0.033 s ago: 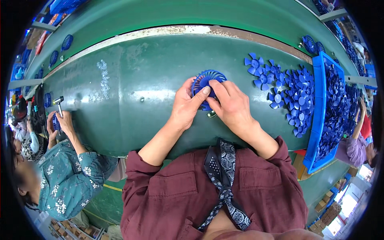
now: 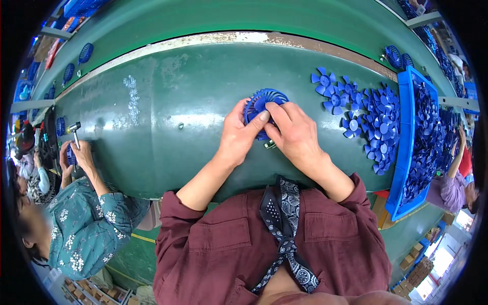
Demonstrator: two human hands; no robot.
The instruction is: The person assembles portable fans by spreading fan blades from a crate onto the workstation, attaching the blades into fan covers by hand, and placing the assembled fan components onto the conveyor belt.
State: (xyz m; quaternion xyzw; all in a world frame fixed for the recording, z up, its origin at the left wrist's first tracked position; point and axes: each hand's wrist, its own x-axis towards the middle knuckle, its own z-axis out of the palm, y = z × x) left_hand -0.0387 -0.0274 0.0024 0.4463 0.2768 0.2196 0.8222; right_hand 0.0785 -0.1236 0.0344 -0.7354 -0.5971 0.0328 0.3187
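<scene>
A round blue fan grille rests on the green table straight ahead of me. Both hands grip it. My left hand holds its left side, thumb pressed on the face. My right hand covers its right and lower part, so much of the grille is hidden. A small metal piece lies on the table just under my hands.
Several loose blue fan blades lie to the right, beside a blue tray heaped with more. At the left a co-worker in a floral sleeve holds a small tool. A green conveyor belt runs beyond the table.
</scene>
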